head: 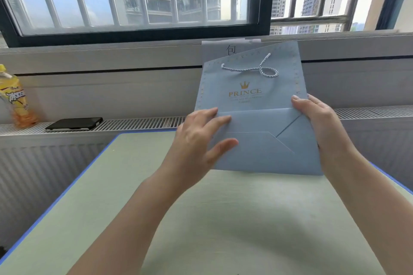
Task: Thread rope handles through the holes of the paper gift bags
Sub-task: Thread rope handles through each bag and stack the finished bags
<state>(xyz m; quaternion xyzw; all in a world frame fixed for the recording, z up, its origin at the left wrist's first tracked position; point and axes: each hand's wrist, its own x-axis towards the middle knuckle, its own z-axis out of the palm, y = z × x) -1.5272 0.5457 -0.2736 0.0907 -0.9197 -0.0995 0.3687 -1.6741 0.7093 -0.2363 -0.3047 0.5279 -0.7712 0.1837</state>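
Head view: a flat, folded light-blue paper gift bag (257, 123) with gold lettering is held upright above the pale green bench (201, 219). Left hand (201, 138) lies on its folded bottom flap with fingers spread and fairly straight; right hand (315, 118) grips the bag's right edge. One twisted pale-blue rope handle (252, 69) already loops across the near face — the far side is hidden, so its handle may remain.
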